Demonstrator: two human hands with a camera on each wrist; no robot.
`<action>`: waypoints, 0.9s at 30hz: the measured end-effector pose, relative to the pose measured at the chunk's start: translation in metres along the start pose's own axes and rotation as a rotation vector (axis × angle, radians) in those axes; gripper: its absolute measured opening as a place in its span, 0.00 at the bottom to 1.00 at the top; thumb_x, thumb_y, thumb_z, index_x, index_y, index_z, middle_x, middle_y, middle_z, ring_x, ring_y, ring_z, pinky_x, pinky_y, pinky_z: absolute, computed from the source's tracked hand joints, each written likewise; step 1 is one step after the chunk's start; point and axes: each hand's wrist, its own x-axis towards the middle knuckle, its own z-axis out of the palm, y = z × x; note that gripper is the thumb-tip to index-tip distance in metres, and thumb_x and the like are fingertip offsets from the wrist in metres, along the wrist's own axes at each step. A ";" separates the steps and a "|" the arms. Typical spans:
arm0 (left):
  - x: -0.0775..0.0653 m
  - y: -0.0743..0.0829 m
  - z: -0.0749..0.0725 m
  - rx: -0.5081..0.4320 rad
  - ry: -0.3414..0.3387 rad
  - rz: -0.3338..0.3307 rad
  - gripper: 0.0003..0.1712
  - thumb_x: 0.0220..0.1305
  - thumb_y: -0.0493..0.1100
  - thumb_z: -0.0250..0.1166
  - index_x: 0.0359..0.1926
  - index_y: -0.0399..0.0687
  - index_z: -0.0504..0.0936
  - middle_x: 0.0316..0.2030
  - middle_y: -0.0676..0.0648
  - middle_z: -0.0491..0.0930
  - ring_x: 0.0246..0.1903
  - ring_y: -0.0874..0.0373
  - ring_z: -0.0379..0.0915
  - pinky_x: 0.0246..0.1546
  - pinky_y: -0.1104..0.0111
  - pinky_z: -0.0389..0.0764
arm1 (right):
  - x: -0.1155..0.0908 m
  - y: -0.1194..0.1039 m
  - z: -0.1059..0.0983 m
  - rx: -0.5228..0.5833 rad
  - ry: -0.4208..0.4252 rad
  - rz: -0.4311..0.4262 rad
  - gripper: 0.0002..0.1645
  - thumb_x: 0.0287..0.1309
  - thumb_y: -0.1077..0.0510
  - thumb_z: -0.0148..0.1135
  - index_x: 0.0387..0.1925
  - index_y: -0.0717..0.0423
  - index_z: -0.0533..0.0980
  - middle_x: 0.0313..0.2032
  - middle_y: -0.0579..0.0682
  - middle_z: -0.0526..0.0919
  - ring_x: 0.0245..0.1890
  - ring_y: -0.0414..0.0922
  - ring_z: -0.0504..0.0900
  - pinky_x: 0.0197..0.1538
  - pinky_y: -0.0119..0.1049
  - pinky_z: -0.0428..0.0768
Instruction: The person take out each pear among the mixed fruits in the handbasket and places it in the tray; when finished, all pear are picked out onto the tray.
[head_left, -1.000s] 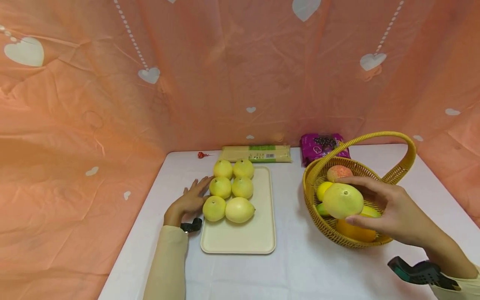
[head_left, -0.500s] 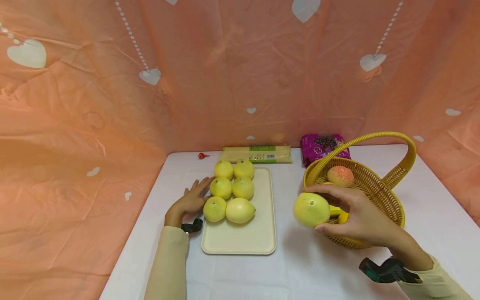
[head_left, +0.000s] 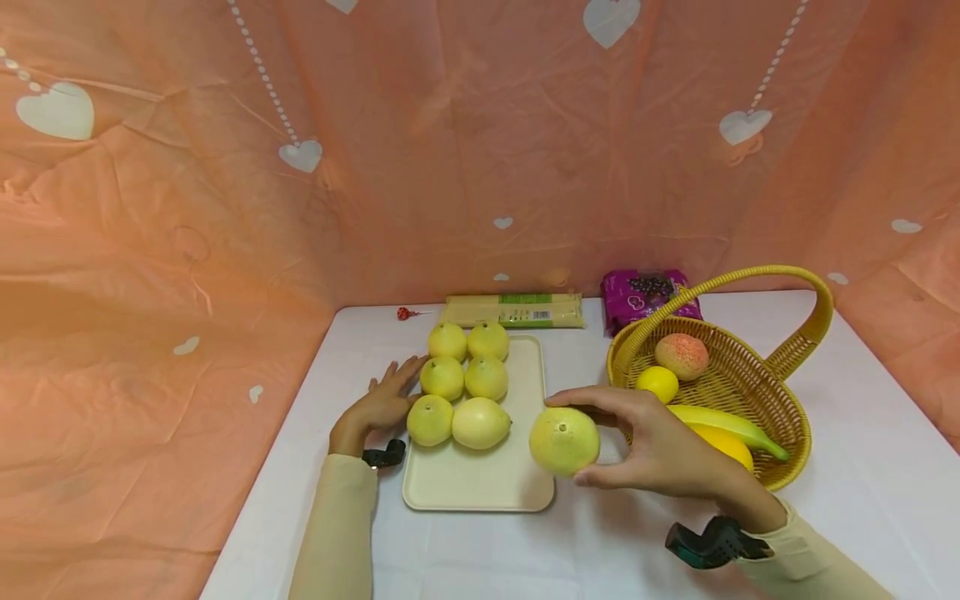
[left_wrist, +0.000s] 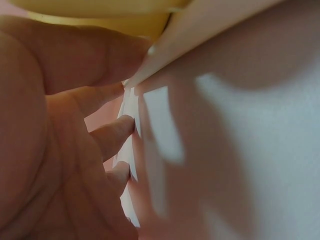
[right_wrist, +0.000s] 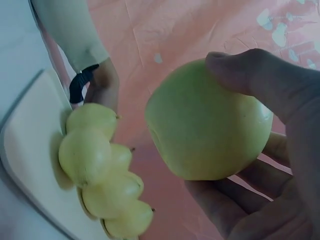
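My right hand [head_left: 651, 442] holds a round yellow-green fruit [head_left: 564, 440] between thumb and fingers, over the right rim of the beige tray [head_left: 480, 492]. In the right wrist view the thumb lies on top of the fruit [right_wrist: 205, 125], with fingers around its lower side. Several similar yellow-green fruits [head_left: 480, 422] sit in paired rows on the tray's left and back part. At the tray's left side rests my left hand [head_left: 382, 398], fingers spread. The left wrist view shows its thumb [left_wrist: 95, 60] at the tray rim [left_wrist: 200, 30].
A yellow wicker basket [head_left: 795, 417] with a tall handle stands right, holding a peach-like fruit [head_left: 682, 357], a lemon [head_left: 657, 384], a banana [head_left: 731, 423] and an orange-yellow fruit [head_left: 726, 446]. Behind lie a lollipop [head_left: 405, 313], a long beige pack [head_left: 517, 311] and a purple bag [head_left: 648, 300].
My right hand has carried the yellow-green fruit left from above the basket to the tray's right edge. The left hand stays in place beside the tray.
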 end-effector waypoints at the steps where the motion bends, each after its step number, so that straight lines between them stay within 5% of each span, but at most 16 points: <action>1: 0.000 0.000 0.000 0.000 0.000 0.000 0.42 0.82 0.47 0.55 0.90 0.55 0.51 0.89 0.37 0.42 0.88 0.32 0.21 0.80 0.28 0.22 | 0.002 0.001 0.003 0.006 -0.002 -0.004 0.45 0.54 0.57 0.88 0.72 0.49 0.78 0.66 0.46 0.86 0.64 0.41 0.86 0.68 0.32 0.83; 10: 0.000 0.001 0.001 0.007 -0.002 -0.018 0.42 0.82 0.47 0.55 0.90 0.56 0.51 0.89 0.38 0.42 0.88 0.33 0.20 0.81 0.29 0.21 | 0.022 0.009 0.028 0.117 -0.052 -0.019 0.42 0.58 0.56 0.85 0.73 0.49 0.77 0.67 0.54 0.85 0.65 0.44 0.86 0.69 0.36 0.83; 27: 0.002 -0.001 0.001 0.014 0.000 -0.017 0.42 0.82 0.46 0.55 0.90 0.56 0.51 0.89 0.38 0.41 0.88 0.33 0.20 0.80 0.28 0.21 | 0.058 0.020 0.076 0.276 -0.122 0.013 0.41 0.57 0.59 0.85 0.71 0.52 0.78 0.68 0.47 0.84 0.69 0.44 0.83 0.71 0.39 0.83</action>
